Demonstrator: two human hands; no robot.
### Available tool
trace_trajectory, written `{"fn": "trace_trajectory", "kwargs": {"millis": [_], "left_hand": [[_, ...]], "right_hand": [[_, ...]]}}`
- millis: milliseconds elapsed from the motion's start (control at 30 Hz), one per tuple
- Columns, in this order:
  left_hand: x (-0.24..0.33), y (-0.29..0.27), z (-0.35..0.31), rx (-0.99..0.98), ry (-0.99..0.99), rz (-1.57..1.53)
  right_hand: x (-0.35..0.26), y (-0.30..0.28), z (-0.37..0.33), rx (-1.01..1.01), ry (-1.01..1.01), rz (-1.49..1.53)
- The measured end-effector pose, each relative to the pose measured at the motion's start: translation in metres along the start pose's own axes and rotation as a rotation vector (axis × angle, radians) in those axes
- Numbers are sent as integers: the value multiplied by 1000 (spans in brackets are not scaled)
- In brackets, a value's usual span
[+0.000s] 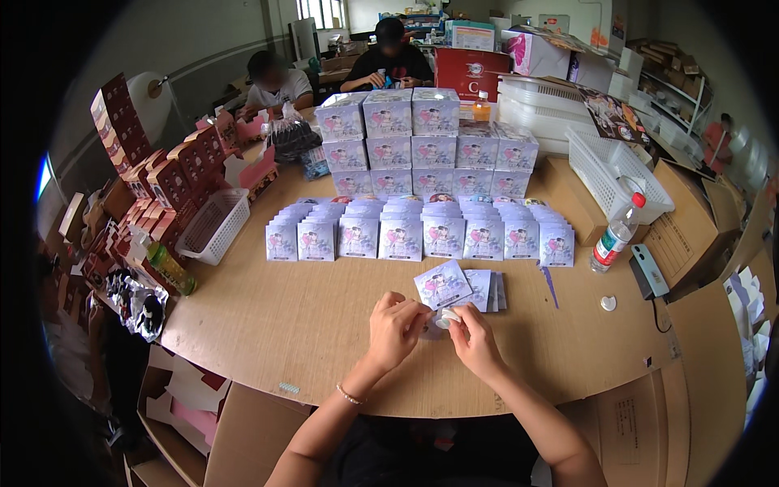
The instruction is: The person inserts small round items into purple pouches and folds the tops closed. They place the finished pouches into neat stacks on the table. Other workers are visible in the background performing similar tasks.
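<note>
My left hand (395, 329) is closed in a pinch over the near middle of the table, and what its fingertips hold, if anything, is too small to make out. Opposite it, my right hand (477, 341) pinches a small white piece (445, 316) between thumb and fingers. Both sets of fingertips nearly meet, and a small pale round shape lies partly hidden under them. Just beyond the hands, a lilac printed packet (442, 283) rests tilted against a short stack of similar packets (479, 290).
Rows of lilac packets (399, 235) stand across the table before stacked lilac boxes (389, 118). A bottle (617, 234) and phone (649, 270) are at right; a white basket (213, 227) and green bottle (172, 269) at left. Two people sit beyond the table.
</note>
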State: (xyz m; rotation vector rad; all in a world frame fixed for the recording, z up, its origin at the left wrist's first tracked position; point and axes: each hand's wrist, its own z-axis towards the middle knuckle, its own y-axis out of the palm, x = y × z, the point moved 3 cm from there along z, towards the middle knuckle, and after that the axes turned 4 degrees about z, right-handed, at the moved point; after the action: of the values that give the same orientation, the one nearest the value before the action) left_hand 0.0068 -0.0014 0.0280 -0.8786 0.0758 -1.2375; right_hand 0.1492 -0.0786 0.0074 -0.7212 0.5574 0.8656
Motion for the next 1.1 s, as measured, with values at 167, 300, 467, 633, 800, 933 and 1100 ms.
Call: {"fn": "trace_trajectory", "kwargs": {"millis": [167, 300, 467, 633, 800, 933, 1100], "left_hand": [[-5, 4, -1, 25, -4, -16], [-2, -1, 0, 19, 75, 45], [0, -1, -4, 26, 125, 69], [4, -2, -7, 32, 134, 34], [2, 2, -7, 25, 149, 37], [-2, -3, -5, 18, 73, 9], [6, -7, 9, -57, 64, -27]], "right_hand": [[10, 4, -2, 16, 58, 62], [11, 6, -3, 54, 83, 92], [10, 8, -10, 81, 118, 95], [11, 8, -14, 86, 22, 40], [13, 8, -18, 59, 52, 7], [9, 12, -12, 88, 9, 63], [1, 11, -5, 221, 210, 399]]}}
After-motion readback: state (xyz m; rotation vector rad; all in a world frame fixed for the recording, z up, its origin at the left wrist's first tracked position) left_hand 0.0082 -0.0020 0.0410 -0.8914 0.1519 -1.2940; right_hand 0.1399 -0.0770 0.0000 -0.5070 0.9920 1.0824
